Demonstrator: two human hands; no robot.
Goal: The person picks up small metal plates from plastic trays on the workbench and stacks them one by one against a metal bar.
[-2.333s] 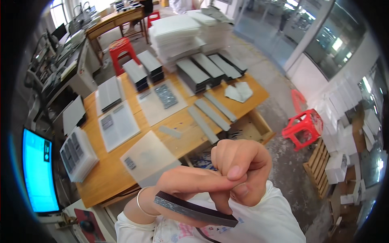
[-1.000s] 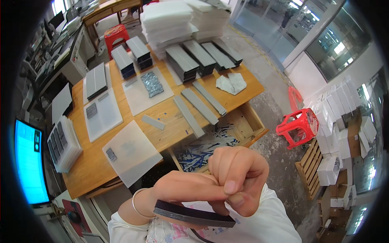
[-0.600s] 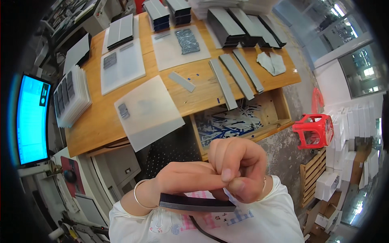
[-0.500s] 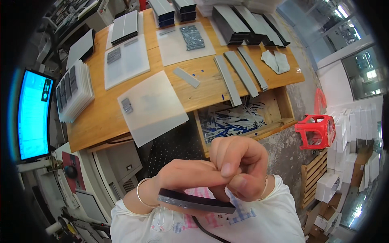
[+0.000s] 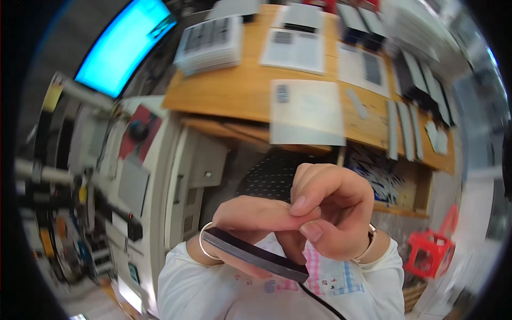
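My left hand point(image 5: 248, 216) is closed around a dark, narrow slab point(image 5: 256, 257) that looks like a thick black strip with a grey edge. The slab lies tilted across the palm in front of my chest, its right end lower. Above it, the thumb and forefinger of my right hand point(image 5: 341, 205) close around the left hand's fingertips. Whatever may be pinched there is hidden or too small to name. Beyond the hands, a translucent white sheet point(image 5: 309, 114) with a small grey stack point(image 5: 281, 93) on it overhangs the bench edge.
The wooden bench point(image 5: 234, 101) carries stacked white sheets point(image 5: 213, 58), long grey strips point(image 5: 404, 130) and dark stacks. An open drawer point(image 5: 421, 197) holds blue and white scraps. A lit monitor point(image 5: 125, 45) stands at the left, and a red plastic stool point(image 5: 429, 253) at the right.
The view has turned left, so the bench, drawer and stool sit farther right in the picture. My left hand keeps the dark slab; both hands stay together with only slight finger shifts.
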